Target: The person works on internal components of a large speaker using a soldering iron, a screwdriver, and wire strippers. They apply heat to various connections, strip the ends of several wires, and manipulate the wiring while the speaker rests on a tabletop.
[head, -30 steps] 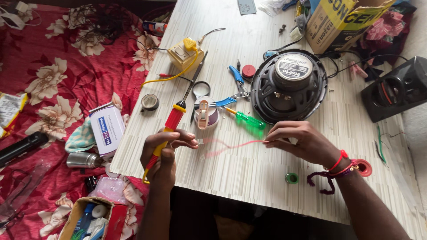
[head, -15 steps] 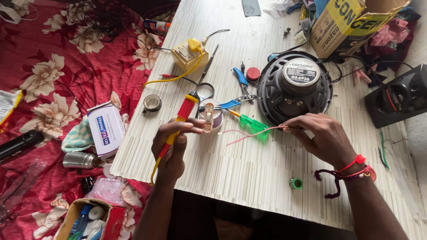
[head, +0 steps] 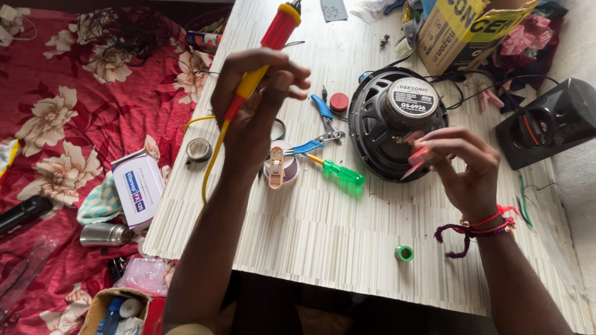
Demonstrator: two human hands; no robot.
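My left hand (head: 257, 108) is raised above the table and grips a red and yellow soldering iron (head: 273, 37) with a yellow cord trailing down. My right hand (head: 462, 164) pinches a thin pink wire (head: 417, 158) close to the rim of a round black speaker (head: 388, 121) lying magnet-up on the striped table (head: 310, 229). Below the left hand lie a solder spool (head: 280, 167), a green-handled screwdriver (head: 340, 172) and blue-handled pliers (head: 320, 115).
A yellow cardboard box (head: 465, 31) stands at the back right, a black speaker cabinet (head: 549, 124) at the right edge. A small green ring (head: 404, 253) lies near the front. A white box (head: 138, 186), a metal can (head: 104, 234) and a red floral cloth (head: 68, 105) lie left.
My left hand has lifted the soldering iron well up off the table. My right hand has brought the pink wire up and right, toward the speaker.
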